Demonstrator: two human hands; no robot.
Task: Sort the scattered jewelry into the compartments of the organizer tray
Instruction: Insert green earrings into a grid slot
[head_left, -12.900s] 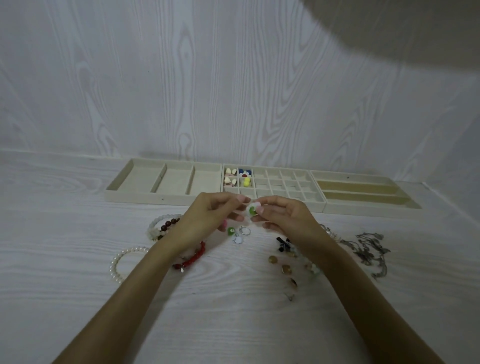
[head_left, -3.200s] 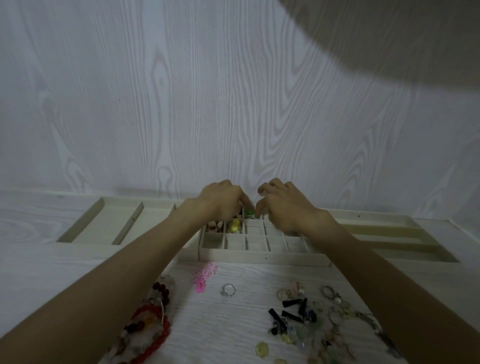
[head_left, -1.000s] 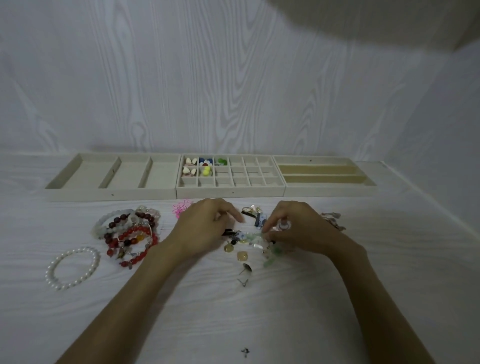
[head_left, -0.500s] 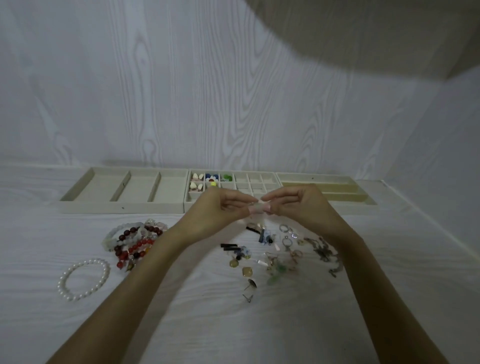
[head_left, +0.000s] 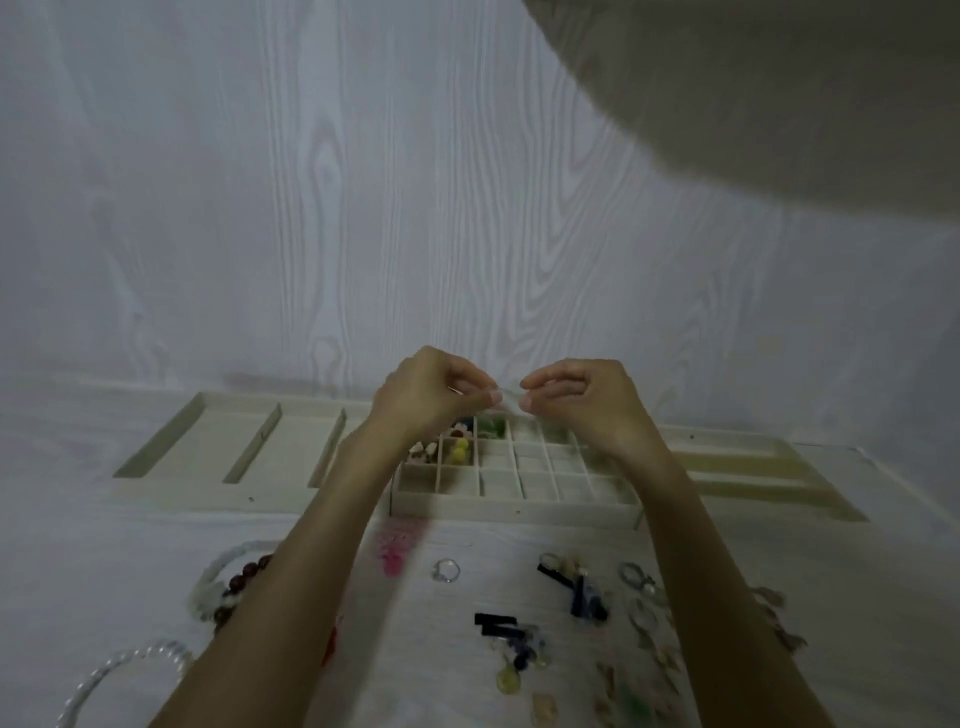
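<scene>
Two hands raised over the middle tray. Left hand (head_left: 431, 397) with fingers curled, thumb and forefinger pressed together as if pinching something thin; right hand (head_left: 582, 397) the same, fingertips facing the left's, a small gap between. A faint pale sliver (head_left: 508, 400) between the fingertips, too small and blurred to name.

Directly below, a grid tray (head_left: 519, 506) of many small square cells; four cells at its far left filled: pale pieces (head_left: 423, 451), a yellow piece (head_left: 459, 452), a green piece (head_left: 491, 427), and one dark-and-red lot partly hidden by the left wrist. Left of it, a tray with three long compartments (head_left: 228, 441). Right of it, a tray with two long slots (head_left: 737, 470). Three trays touching in one row along the far wall.

Nearer, scattered on the table (head_left: 104, 545): one silver ring (head_left: 447, 570), one pink cluster (head_left: 396, 545), several black bars (head_left: 493, 621), one yellow drop (head_left: 507, 678), and blurred rings and charms at right. At near left, a pearl bracelet (head_left: 114, 670) and beaded bracelets (head_left: 228, 587), count unclear behind the forearm.
</scene>
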